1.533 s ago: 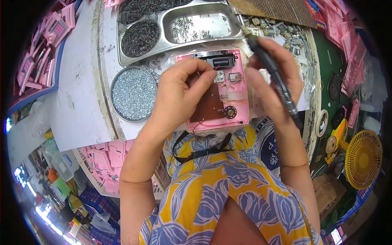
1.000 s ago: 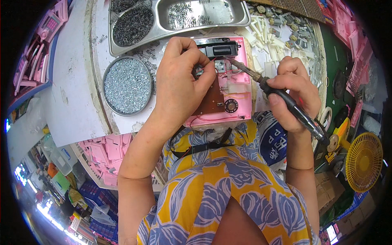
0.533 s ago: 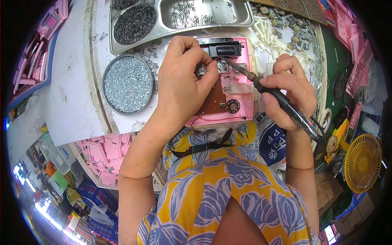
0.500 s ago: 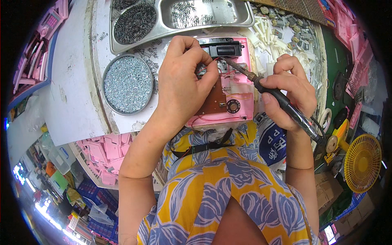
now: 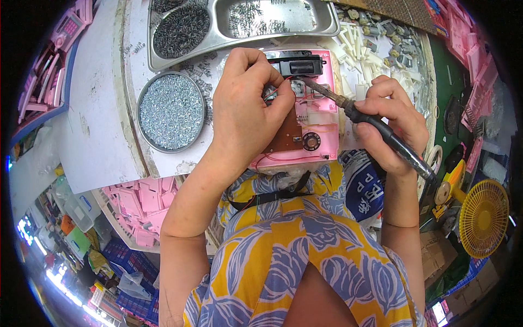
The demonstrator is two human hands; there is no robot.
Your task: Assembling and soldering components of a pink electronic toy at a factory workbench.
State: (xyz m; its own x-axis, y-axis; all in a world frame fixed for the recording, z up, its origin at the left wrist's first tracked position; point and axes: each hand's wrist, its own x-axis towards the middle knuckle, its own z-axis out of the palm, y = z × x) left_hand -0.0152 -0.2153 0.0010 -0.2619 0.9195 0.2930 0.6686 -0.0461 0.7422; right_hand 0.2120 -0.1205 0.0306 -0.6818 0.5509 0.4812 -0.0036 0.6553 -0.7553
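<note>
An open pink plastic casing (image 5: 321, 136) lies at the table's near edge, with a brown circuit board (image 5: 287, 137), a small round speaker (image 5: 311, 141) and a black part at its top. My left hand (image 5: 245, 109) presses down on the casing's left half, fingertips pinching at thin red wires near its middle. My right hand (image 5: 389, 128) grips a black-handled soldering iron (image 5: 376, 129); its metal tip reaches the spot beside my left fingertips.
A round tin of small screws (image 5: 171, 111) sits left of the casing. A metal tray (image 5: 332, 24) with springs and small parts lies behind it. White plastic pieces (image 5: 354, 41) are scattered at the right. A basket of pink casings (image 5: 139, 201) and a yellow fan (image 5: 482, 218) stand below the table.
The soldering iron has swung down from an upright hold to point its tip into the casing. My left hand stays pressed on the casing's left half.
</note>
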